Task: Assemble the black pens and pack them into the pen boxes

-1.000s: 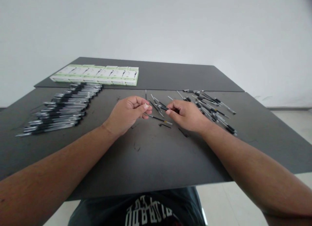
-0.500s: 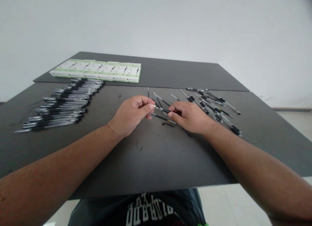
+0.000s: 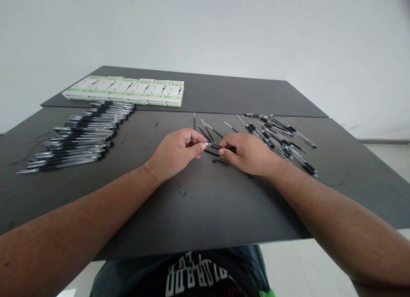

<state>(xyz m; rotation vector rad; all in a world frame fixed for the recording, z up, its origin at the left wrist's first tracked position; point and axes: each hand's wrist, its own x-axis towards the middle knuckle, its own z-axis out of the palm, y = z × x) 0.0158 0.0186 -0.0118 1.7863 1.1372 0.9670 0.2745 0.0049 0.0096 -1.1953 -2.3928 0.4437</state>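
Observation:
My right hand [image 3: 248,152] is closed around a pen [image 3: 215,146] with a black grip, its front end pointing left. At that end, my left hand [image 3: 179,152] pinches the small silver pen tip [image 3: 207,144] between thumb and fingers; the tip meets the grip. Most of the pen's barrel is hidden inside my right hand. Just beyond and beneath my hands lie several thin ink refills [image 3: 213,129]. A small black pen cap clip [image 3: 220,162] rests on the table below the pen.
Several pens [image 3: 80,137] lie side by side in a long row on the left. Loose pen barrels with black grips [image 3: 282,143] are scattered at the right. White and green boxes [image 3: 128,90] line the back left of the dark table [image 3: 198,211], whose front edge is close to my body.
My left hand has moved slightly right, towards my right hand. The visible gap between the silver tip and the black grip has closed.

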